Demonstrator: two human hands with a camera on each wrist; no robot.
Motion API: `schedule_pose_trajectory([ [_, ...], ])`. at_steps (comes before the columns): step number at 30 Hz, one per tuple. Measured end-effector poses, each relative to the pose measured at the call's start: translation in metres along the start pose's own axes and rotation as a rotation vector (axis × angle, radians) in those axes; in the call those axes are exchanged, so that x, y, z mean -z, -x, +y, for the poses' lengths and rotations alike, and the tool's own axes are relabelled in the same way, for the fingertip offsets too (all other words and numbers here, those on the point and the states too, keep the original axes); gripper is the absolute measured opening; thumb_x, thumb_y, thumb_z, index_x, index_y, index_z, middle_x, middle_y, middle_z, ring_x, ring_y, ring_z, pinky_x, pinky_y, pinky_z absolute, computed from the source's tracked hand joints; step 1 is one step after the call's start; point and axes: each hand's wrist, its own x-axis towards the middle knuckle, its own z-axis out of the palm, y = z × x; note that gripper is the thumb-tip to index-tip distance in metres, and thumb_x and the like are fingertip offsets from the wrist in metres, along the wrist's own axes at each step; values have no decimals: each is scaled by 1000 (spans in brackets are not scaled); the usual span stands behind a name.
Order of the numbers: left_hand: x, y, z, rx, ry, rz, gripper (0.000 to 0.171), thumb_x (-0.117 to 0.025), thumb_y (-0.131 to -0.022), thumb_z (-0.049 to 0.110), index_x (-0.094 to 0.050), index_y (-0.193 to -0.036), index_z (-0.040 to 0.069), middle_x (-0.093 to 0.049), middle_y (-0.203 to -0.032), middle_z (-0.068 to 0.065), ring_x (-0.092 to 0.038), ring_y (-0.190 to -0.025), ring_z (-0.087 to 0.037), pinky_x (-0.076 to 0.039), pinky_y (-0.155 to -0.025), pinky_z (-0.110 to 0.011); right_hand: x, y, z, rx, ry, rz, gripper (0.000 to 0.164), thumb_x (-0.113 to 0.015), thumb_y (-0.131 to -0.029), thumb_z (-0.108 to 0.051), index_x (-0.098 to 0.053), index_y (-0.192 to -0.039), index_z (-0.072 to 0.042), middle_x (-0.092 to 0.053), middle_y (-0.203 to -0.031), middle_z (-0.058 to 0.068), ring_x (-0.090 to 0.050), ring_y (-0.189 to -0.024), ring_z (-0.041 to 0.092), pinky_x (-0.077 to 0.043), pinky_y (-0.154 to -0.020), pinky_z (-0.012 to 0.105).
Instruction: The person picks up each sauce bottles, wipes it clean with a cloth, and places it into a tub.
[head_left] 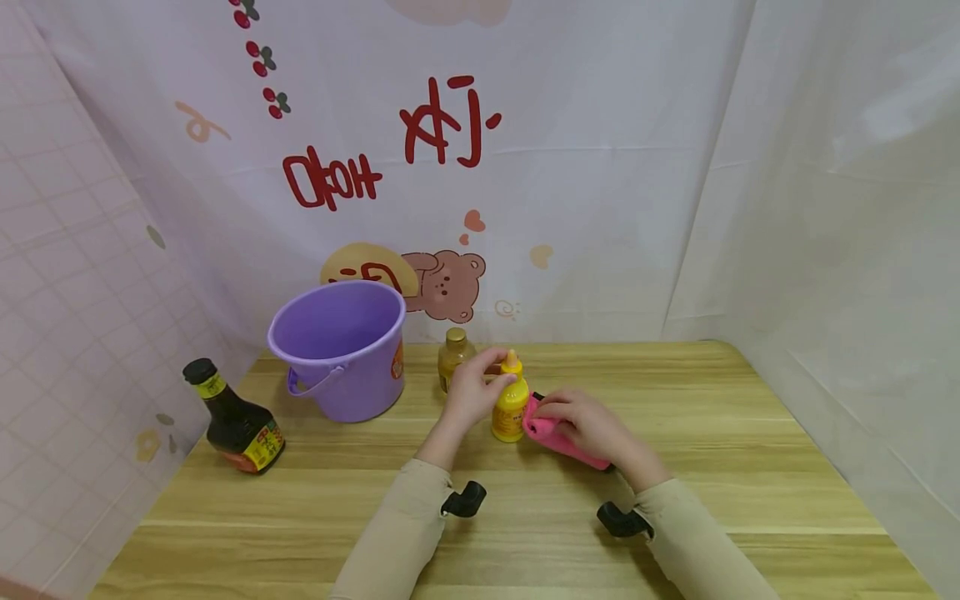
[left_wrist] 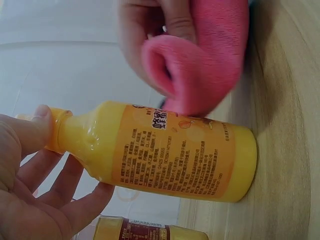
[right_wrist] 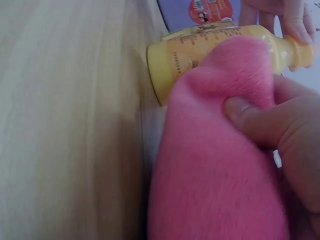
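A yellow squeeze bottle (head_left: 510, 412) with an orange label stands upright on the wooden table. My left hand (head_left: 474, 390) grips it by the neck, thumb and fingers around the orange collar (left_wrist: 59, 129). On its other side my right hand (head_left: 581, 423) pinches a folded pink cloth (head_left: 558, 442). In the left wrist view, the cloth (left_wrist: 210, 65) lies against the bottle's label side. The right wrist view shows the thumb (right_wrist: 245, 112) pressing into the cloth, which covers part of the bottle (right_wrist: 165, 70); the fingers beneath are mostly hidden.
Just behind my left hand stands a small jar with a gold cap (head_left: 455, 335). A purple bucket (head_left: 367, 387) is to its left, its handle hanging down. Farther left is a dark sauce bottle (head_left: 236, 421). White printed sheeting (head_left: 600, 208) hangs behind the table.
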Motion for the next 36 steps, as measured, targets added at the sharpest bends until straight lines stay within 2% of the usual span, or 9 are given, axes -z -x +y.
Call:
schedule_pose_trajectory([
  [5,0,0,0,3,9,5,26,-71,-91,5,-66,-117,5,-69,-113,-10,-67,-104,-26,-56,-88,-37,-3,-3,-5,-54,76,-119,41,-68,-81,11,-74,-107,-20,-66,-112,4,-63,-99,26,-52,-87,45],
  [10,-1,-1,-2,10,36,7,28,-72,-90,5,-67,-117,5,-68,-114,-10,-67,-104,-27,-56,-88,-39,-1,-1,-5,-69,60,-129,40,-68,-83,10,-74,-107,-21,-66,-111,4,-63,-99,26,-53,-87,45],
  [13,-3,0,-2,0,44,46,30,-76,-87,7,-68,-116,5,-69,-113,-10,-67,-101,-28,-56,-86,-43,3,3,-3,-70,20,-87,43,-64,-81,15,-74,-108,-18,-67,-111,4,-63,-101,26,-52,-89,46],
  [15,-6,2,-2,-10,47,102,32,-80,-84,10,-69,-114,5,-70,-111,-9,-67,-98,-28,-57,-84,-46,8,7,-2,-88,-13,-41,44,-63,-81,17,-73,-109,-15,-67,-112,7,-63,-104,28,-52,-89,47],
  [19,-15,5,-1,-12,12,232,36,-87,-77,17,-71,-108,8,-70,-103,-5,-67,-91,-23,-57,-81,-44,18,12,-1,-136,-43,69,41,-69,-82,14,-72,-114,-11,-66,-116,10,-63,-107,32,-53,-89,50],
  [21,-18,6,0,-7,-15,277,36,-88,-76,21,-71,-105,9,-70,-100,-4,-67,-88,-21,-57,-80,-42,22,13,0,-129,-57,116,41,-72,-80,14,-72,-114,-11,-66,-115,10,-64,-106,33,-53,-88,51],
  [24,-20,6,1,4,-44,309,34,-88,-76,22,-71,-103,9,-69,-98,-3,-66,-86,-20,-58,-78,-38,27,12,1,-86,-62,164,45,-73,-78,16,-72,-114,-11,-66,-115,11,-64,-106,33,-53,-88,51],
  [30,-18,3,1,-42,-84,278,28,-86,-79,16,-74,-102,6,-71,-100,-6,-69,-85,-20,-58,-74,-30,29,9,5,-13,-52,212,48,-73,-75,18,-72,-114,-10,-67,-112,10,-64,-103,31,-54,-85,50],
  [36,-13,2,1,-34,-70,205,26,-80,-84,10,-73,-109,4,-72,-107,-8,-69,-91,-22,-58,-74,-29,32,7,5,3,-47,223,47,-74,-75,17,-71,-114,-9,-66,-114,11,-63,-105,33,-53,-86,51],
])
